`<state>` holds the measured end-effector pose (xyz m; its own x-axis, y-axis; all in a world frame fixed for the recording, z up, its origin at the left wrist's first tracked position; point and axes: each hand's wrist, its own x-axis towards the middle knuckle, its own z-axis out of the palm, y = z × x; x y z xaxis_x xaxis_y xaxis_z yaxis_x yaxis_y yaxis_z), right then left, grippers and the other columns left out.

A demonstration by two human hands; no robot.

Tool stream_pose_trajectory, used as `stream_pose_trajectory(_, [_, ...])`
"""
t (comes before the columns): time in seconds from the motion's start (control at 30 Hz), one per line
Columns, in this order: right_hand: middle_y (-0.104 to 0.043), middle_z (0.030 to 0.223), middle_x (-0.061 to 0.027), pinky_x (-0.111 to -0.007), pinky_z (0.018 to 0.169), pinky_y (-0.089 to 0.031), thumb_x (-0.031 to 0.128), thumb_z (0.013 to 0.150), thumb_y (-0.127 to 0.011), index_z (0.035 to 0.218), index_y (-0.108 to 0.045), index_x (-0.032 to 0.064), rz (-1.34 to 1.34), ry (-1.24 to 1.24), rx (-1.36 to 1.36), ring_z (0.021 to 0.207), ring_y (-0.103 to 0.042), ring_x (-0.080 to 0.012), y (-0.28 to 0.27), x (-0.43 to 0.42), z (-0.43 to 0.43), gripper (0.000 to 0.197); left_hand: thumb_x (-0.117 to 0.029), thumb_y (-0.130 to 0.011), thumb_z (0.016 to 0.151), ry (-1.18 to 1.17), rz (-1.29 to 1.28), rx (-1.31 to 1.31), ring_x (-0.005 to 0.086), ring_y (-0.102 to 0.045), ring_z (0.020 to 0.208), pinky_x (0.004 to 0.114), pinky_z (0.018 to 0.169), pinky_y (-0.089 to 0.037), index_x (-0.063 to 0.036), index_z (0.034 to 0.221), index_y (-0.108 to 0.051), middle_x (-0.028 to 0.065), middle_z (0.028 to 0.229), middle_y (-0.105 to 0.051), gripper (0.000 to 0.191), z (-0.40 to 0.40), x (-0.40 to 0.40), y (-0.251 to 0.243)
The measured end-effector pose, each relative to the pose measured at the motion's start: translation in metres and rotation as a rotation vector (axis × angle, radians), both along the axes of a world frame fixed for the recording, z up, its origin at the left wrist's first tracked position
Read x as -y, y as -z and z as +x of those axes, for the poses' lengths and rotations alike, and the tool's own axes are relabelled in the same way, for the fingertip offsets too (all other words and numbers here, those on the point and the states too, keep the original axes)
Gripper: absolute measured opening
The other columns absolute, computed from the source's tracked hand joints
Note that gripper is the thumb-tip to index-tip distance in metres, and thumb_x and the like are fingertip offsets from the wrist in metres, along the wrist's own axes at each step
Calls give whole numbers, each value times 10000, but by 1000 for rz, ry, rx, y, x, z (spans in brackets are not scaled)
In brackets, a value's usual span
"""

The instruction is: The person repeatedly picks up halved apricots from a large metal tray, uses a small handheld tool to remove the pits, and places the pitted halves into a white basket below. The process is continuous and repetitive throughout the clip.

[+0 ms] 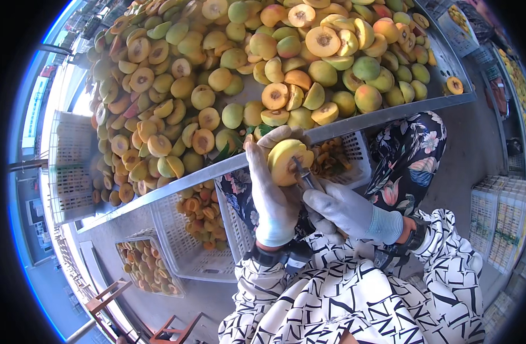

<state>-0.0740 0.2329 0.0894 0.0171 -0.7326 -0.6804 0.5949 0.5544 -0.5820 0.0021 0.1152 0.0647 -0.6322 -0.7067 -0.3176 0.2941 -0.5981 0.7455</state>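
My left hand (269,193), in a pale work glove, holds a halved yellow peach or apricot (282,165) with its cut face turned to the right. The gloved right hand (349,208) grips a small metal pitting tool (304,174), whose tip touches the middle of the cut face. Both hands are just in front of the metal rim (340,129) of a large table heaped with whole and halved fruit (228,58). The tool's handle is mostly hidden by my fingers.
Under the table rim stand a white plastic crate (198,262) with fruit pieces and another crate (362,159) with scraps. A crate of fruit (149,266) sits on the floor at the left, near wooden stools (177,329). Stacked crates (499,219) stand at the right.
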Motion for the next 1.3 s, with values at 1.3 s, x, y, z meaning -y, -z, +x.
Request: stream_pose_trajectory(1.3, [-452, 615, 25, -258, 379, -345, 220, 1044, -512, 988, -473, 93, -207, -116, -244, 421, -400, -91, 34, -22, 22, 144, -542, -338, 1053, 316, 255, -213, 235, -686, 733, 344, 685, -581, -4, 1047, -613, 153, 905, -705, 604, 9, 3, 7])
